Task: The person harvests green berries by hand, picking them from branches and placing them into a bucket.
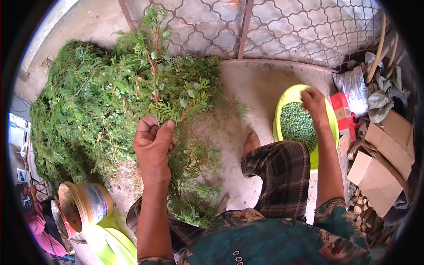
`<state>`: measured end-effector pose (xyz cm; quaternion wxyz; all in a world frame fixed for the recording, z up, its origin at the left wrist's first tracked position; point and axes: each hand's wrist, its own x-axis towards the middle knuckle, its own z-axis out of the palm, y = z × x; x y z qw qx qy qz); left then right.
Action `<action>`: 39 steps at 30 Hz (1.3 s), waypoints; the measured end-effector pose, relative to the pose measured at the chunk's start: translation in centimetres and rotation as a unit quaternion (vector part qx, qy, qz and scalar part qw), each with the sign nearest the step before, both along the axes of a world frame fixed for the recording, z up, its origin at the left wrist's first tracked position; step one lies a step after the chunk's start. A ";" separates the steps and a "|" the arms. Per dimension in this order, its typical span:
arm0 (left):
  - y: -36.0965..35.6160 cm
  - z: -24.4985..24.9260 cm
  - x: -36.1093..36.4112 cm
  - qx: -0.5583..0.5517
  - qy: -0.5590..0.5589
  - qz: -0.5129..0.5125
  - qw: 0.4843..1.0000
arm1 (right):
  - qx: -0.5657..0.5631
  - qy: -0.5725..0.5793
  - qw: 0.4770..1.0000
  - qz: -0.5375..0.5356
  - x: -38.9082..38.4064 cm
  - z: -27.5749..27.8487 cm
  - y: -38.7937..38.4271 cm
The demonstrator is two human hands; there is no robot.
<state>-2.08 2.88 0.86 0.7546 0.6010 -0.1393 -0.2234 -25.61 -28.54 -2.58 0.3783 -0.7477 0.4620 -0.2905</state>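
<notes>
My left hand (153, 143) is closed round the stem of a leafy green sprig (154, 75), which points up and away in front of the large heap of cut branches (79, 106). Small pale green cones hang on the sprig. Over the yellow-green basin (279, 117) on the right is my right hand (314, 105), its fingers curled together; whatever they may hold is hidden. Many small green cones (297, 126) lie in the basin below it.
A metal lattice (243, 31) stands at the back. Cardboard (375, 176), a red box (341, 110) and cut wood (360, 207) lie at the right. At the lower left are a tipped bucket (97, 205), another yellow-green basin (126, 245) and a person in pink (39, 234).
</notes>
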 end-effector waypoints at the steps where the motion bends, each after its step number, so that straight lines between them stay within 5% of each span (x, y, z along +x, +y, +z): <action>1: 0.0 -0.3 0.0 -0.009 -0.012 -0.007 1.000 | 0.054 -0.132 0.984 0.104 3.3 3.2 4.2; 3: -0.1 -0.5 -0.2 -0.021 -0.024 -0.013 0.999 | -0.013 -0.176 0.943 0.282 8.2 6.2 11.2; 4: -0.2 -0.5 -0.2 -0.026 -0.030 -0.020 0.999 | -0.168 -0.126 0.909 0.359 9.8 7.9 13.6; 7: 0.0 -0.3 -0.3 -0.024 -0.031 -0.035 0.999 | -0.232 -0.171 0.865 0.410 14.2 8.2 16.9; 13: 0.5 -1.2 0.2 -0.040 -0.031 -0.035 0.998 | -0.146 -0.009 0.883 0.445 16.7 5.1 17.6; 16: 0.5 -1.0 0.3 -0.032 -0.017 -0.024 0.999 | -0.161 -0.040 0.872 0.460 16.9 4.4 17.2; 18: 0.5 -0.9 0.4 -0.019 -0.002 -0.016 1.000 | 0.033 -0.159 0.859 0.485 16.8 4.4 17.2; 19: 0.6 -0.9 0.5 -0.028 -0.004 -0.018 0.999 | 0.035 -0.159 0.859 0.485 16.9 4.0 17.0; 28: 0.3 -2.0 0.7 0.007 -0.005 -0.043 0.999 | -0.092 -0.058 0.872 0.477 16.7 3.2 17.4; 37: 0.1 -2.5 1.0 0.012 0.016 -0.026 0.999 | -0.186 -0.177 0.850 0.461 17.7 1.2 17.3; 39: 0.0 -2.2 1.0 0.004 0.010 -0.037 0.999 | 0.086 -0.181 0.872 0.446 17.2 2.3 17.3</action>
